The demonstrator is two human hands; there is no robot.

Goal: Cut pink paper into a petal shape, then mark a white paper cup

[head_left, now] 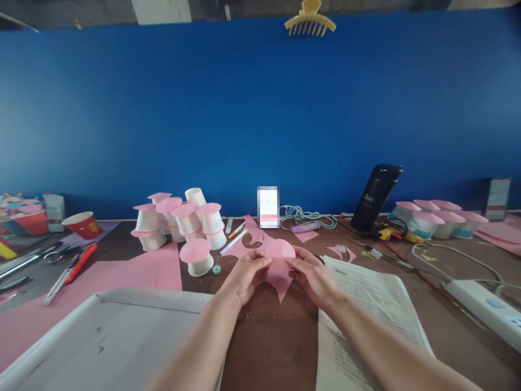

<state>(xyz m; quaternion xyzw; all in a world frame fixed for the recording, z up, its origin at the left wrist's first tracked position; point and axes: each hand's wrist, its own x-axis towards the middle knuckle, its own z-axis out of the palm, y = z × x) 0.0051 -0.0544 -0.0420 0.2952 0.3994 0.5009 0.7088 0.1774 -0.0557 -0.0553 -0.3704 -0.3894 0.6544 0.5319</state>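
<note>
A piece of pink paper [279,251] with a rounded top and a pointed lower end is held up between my two hands. My left hand [249,274] pinches its left edge, and my right hand [311,271] pinches the right edge. I cannot tell whether it is one sheet or two overlapping. Behind it lie pink paper scraps [257,234] with curved cut-outs. Left of my left hand stands a white paper cup [199,266] topped by a pink paper disc [195,250]. Farther back are several stacked cups [187,221] with similar discs between and on them.
A white tray [134,326] lies at front left, beside a utility knife [77,269] on pink paper. Printed sheets [366,293] lie under my right forearm. A phone [268,209], a black bottle [374,198], a power strip [486,309] and more topped cups [425,224] surround the work area.
</note>
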